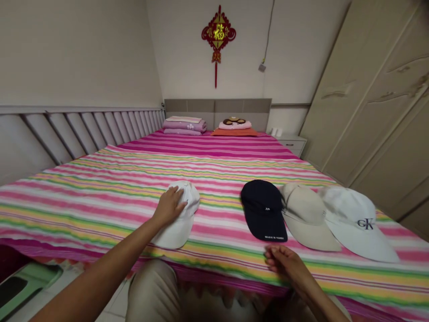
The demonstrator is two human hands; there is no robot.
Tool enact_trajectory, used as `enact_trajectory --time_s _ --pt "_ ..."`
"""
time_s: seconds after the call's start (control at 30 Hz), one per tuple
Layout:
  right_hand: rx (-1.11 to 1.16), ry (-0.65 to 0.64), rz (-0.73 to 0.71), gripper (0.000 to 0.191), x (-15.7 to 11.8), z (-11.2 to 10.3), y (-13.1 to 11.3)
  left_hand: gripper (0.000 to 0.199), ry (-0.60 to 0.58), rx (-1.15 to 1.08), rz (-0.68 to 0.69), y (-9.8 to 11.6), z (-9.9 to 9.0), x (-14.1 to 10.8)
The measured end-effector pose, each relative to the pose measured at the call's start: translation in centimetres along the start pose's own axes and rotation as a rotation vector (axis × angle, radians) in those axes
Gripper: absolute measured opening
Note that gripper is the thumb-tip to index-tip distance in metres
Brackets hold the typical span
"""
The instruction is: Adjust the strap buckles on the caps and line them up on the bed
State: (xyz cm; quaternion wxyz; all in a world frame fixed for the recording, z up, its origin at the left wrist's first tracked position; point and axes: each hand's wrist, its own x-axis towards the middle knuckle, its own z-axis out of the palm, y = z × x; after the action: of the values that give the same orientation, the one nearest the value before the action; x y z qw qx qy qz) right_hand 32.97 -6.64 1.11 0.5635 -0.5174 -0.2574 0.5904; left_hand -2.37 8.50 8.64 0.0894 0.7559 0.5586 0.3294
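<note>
On the left of the striped bed, a white cap [187, 210] lies with its brim towards me. My left hand [169, 206] rests on the crown, thumb and fingers spread over it. To the right is a row of caps: a dark navy cap [263, 203] with small white lettering on the brim, a beige cap [306, 212], and a larger white cap [355, 214] with dark letters. These three touch or overlap at their sides. My right hand [284, 261] is just in front of the navy brim, fingers loosely curled, with nothing visible in them.
The striped bedspread [214, 172] covers the bed up to the headboard [196, 107]. Folded purple bedding [184, 126] and an orange-and-pink pile [234, 127] lie there. A slatted rail [73, 134] runs along the left, a wardrobe [362, 103] stands right, and a green stool [40, 277] is below.
</note>
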Motion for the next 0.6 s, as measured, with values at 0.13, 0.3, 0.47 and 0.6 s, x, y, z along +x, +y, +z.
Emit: enact_trajectory --time_s 0.13,0.3,0.47,0.6 --pt "0.135 0.198 0.024 0.022 0.8 -2.6 -0.2 0.04 -0.007 0.487 0.08 -1.0 0.6 -2.2" --pt "0.352 0.243 0.098 0.011 3.1 -1.6 -0.9 0.038 0.08 0.127 0.211 1.4 1.4 -3.2" --pt "0.527 0.14 0.134 0.018 3.6 0.9 -1.2 0.039 -0.389 -0.825 -0.146 7.6 6.5 -6.3" --pt "0.577 0.021 0.13 0.012 0.0 2.4 1.3 0.046 -0.525 -1.565 -0.589 9.9 8.5 -5.8"
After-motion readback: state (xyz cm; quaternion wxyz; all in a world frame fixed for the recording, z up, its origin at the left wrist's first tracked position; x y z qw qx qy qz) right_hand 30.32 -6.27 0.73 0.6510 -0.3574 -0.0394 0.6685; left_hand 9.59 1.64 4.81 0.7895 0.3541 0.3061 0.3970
